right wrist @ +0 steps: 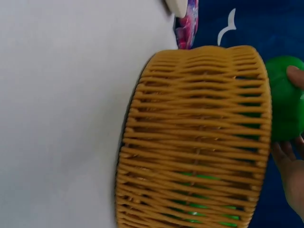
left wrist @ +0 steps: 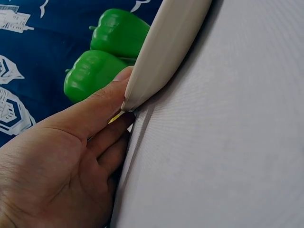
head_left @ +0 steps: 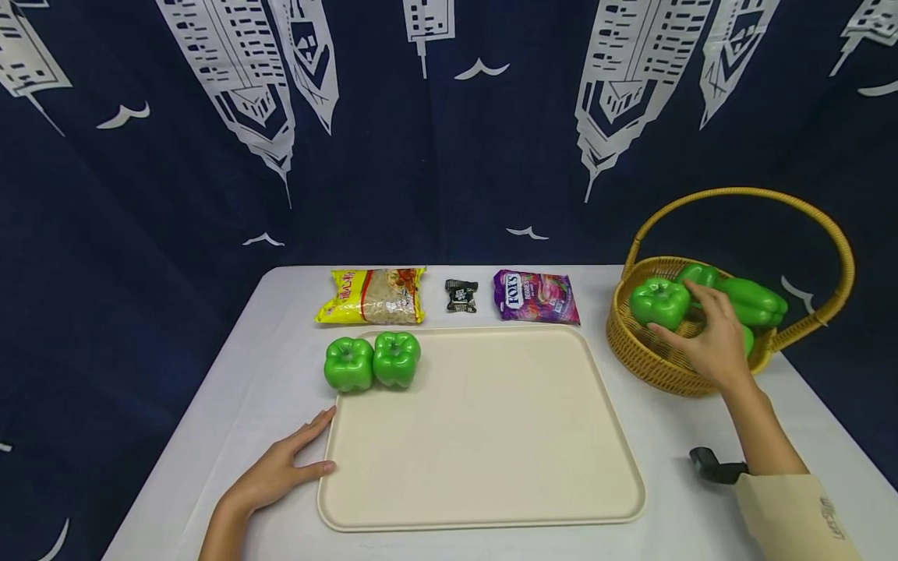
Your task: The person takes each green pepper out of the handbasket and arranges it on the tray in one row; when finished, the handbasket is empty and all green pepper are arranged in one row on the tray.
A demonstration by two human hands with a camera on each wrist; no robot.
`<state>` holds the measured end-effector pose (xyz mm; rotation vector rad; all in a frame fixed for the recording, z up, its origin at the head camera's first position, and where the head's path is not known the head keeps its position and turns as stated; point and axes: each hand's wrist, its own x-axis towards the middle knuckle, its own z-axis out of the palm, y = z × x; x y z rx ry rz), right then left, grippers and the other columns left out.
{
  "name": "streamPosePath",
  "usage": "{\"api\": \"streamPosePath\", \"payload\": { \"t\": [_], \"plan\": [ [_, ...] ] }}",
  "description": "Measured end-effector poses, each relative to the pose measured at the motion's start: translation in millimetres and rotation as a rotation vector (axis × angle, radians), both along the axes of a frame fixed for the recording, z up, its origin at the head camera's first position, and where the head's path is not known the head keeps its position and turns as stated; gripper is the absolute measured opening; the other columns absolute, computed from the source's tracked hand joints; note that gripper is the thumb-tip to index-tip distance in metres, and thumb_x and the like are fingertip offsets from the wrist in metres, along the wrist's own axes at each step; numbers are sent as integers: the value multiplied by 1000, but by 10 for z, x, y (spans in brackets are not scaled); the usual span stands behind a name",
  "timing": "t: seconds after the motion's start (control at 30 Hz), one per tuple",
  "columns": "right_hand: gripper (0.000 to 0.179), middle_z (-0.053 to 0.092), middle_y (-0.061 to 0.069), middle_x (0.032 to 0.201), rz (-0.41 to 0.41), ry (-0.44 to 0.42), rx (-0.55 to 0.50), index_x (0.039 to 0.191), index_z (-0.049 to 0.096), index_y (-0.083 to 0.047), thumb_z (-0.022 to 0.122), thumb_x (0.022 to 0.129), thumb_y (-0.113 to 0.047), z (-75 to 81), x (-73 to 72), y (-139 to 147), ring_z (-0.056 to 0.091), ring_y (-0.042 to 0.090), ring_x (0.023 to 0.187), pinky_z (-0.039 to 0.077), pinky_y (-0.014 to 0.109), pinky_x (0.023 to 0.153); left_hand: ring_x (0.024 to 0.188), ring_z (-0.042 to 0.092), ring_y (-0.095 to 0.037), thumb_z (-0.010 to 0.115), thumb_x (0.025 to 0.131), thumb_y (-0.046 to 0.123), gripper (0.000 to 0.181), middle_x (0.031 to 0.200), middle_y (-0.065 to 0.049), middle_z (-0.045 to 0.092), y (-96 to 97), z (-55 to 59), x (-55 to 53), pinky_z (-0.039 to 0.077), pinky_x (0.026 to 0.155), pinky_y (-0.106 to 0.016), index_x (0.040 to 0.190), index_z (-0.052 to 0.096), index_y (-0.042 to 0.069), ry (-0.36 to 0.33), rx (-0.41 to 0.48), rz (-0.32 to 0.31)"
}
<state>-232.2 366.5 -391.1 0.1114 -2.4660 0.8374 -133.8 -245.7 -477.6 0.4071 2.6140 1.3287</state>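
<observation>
My right hand (head_left: 717,341) is over the wicker basket (head_left: 652,366), gripping a green bell pepper (head_left: 656,304) between thumb and fingers. The right wrist view shows this pepper (right wrist: 284,107) at the basket's rim, with the hand cut off by the frame edge. More green vegetables (head_left: 754,302) lie inside the basket. At the left, my left hand (head_left: 275,474) touches the side of a cream tray (head_left: 491,436) with fingers spread; its thumb rests on the tray rim (left wrist: 164,52) in the left wrist view. Two green bell peppers (head_left: 396,360) sit side by side at the tray's far left corner.
Behind the tray lie a yellow packet (head_left: 382,296), a small black wrapped piece (head_left: 461,296) and a purple Fox's candy bag (head_left: 536,297). The basket's tall handle (head_left: 744,192) arches above it. A black object (head_left: 717,467) shows by the right forearm. A dark blue patterned cloth (head_left: 435,156) hangs behind.
</observation>
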Motion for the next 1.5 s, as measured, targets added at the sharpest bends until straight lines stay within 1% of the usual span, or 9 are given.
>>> {"api": "streamPosePath", "payload": {
  "t": [0.17,0.3,0.43,0.6,0.87,0.93,1.17,1.3,1.5],
  "plan": [
    [85,34,22,130,67,-6,-56,139,34,-3,80,67,-5,53,39,-131,40,44,113,39,43,98,136,17,-33,71,78,38,78,149,-10,25,3,-7,7,15,106,-55,145,33,22,-12,-1,9],
    [87,33,22,132,157,-25,-128,138,27,0,79,68,-1,83,35,-249,36,39,120,32,32,105,136,18,-35,71,79,38,78,148,-12,25,4,-23,11,16,106,-58,145,33,22,-11,-12,15],
    [86,31,23,135,216,-68,-196,138,22,-1,78,74,-10,108,27,-391,34,40,124,28,47,105,136,18,-35,71,79,39,78,148,-12,25,1,-34,11,16,105,-58,145,33,23,-9,-15,17],
    [81,30,25,134,241,-141,-160,139,20,1,72,81,-22,169,24,-614,34,44,121,30,60,97,136,18,-35,71,78,39,77,148,-13,25,10,-23,17,15,105,-58,144,33,23,-12,-13,20],
    [82,41,18,128,360,-37,-79,139,33,-4,80,72,-12,179,-65,-1032,43,32,115,42,45,94,135,19,-35,69,80,40,76,148,-12,26,2,-35,11,17,105,-57,144,33,24,25,-22,0],
    [80,42,18,125,392,-21,-65,138,37,-4,80,70,-9,184,-81,-1143,43,31,114,42,50,92,136,19,-35,69,80,40,75,148,-12,26,1,-33,8,17,105,-57,144,33,25,25,-20,-1],
    [73,44,13,124,415,-82,12,135,39,-8,76,77,-32,145,-112,-1516,42,28,112,43,52,89,136,18,-35,69,80,40,76,148,-12,26,4,-12,3,16,105,-57,144,33,24,20,-19,1],
    [72,52,10,120,451,-89,88,132,47,-8,74,75,-43,107,-133,-1724,52,25,103,45,50,86,136,19,-34,69,80,40,76,148,-12,26,3,1,15,17,105,-55,145,33,23,26,-29,2],
    [70,58,9,116,607,-156,108,128,52,-6,77,72,-40,-4,-191,-2008,60,22,95,50,41,83,136,22,-29,69,80,40,77,148,-10,27,3,7,26,19,105,-48,145,32,22,40,-54,1]
  ]
}}
